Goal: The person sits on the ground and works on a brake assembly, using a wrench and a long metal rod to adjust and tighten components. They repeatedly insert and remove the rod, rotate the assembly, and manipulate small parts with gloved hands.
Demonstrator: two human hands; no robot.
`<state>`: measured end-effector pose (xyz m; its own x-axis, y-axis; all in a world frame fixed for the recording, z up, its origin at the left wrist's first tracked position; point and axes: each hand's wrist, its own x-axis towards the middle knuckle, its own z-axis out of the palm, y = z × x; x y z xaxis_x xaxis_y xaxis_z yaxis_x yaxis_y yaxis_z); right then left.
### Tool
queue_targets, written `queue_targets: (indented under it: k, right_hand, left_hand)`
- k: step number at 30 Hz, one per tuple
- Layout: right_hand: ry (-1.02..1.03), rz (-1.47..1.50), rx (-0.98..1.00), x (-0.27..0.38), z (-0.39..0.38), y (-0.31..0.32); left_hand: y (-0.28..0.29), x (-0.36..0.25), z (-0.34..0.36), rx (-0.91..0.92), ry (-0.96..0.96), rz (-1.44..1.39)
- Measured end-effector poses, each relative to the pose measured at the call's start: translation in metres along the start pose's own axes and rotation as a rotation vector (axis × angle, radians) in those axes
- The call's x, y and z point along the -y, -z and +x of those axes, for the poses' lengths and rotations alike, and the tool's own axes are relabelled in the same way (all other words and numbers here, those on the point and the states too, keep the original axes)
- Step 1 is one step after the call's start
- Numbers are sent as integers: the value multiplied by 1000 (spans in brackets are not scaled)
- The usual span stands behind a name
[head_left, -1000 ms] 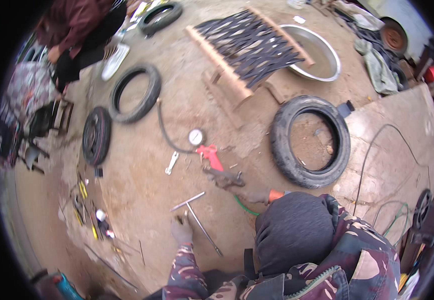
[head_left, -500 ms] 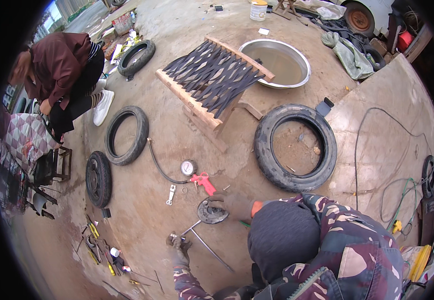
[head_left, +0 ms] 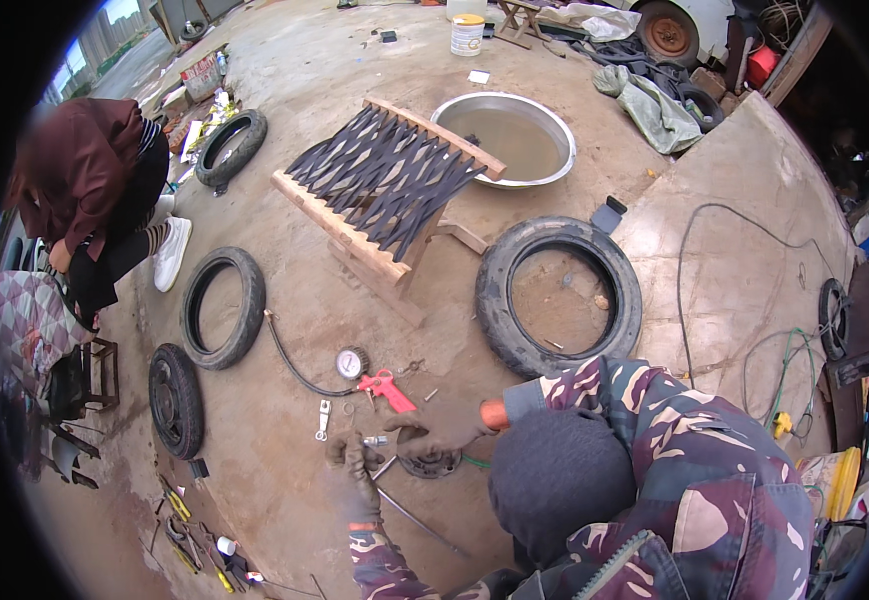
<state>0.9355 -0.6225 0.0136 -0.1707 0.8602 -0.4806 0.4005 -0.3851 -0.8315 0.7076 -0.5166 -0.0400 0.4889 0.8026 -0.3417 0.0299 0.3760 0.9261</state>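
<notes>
I judge the work barely begun: my left hand (head_left: 353,462) is clamped on a metal rod (head_left: 410,512), my right hand (head_left: 435,432) pressing the round part (head_left: 433,465) on the floor, tyres untouched

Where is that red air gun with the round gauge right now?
In the head view, the red air gun lies on the ground at centre, just above the gloved right hand.

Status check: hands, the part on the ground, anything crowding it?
Left hand and right hand, gloved, on round metal part. Long rod alongside. Tyre inflator gauge close by.
</notes>
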Motion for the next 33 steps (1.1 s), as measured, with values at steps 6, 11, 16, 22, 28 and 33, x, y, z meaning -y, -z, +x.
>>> queue_targets:
  k: [6,11,16,22,28,33]
  right_hand:
    - [58,-76,-117,78,-5,49]
    - [0,69,-197,179,-71,86]
    - [-65,119,-487,272,-140,92]
    - [-102,256,-618,335,-215,94]
    - [-262,119,-613,375,-325,93]
    - [-57,298,-640,369,-405,104]
  left_hand:
    - [-42,-79,-21,68,78,-186]
    - [-69,-179,-63,203,204,-522]
    - [-111,-301,-117,140,148,-457]
    - [-150,-421,-189,169,80,59]
    - [-185,-477,-228,422,173,168]
    - [-232,-512,-245,681,187,175]
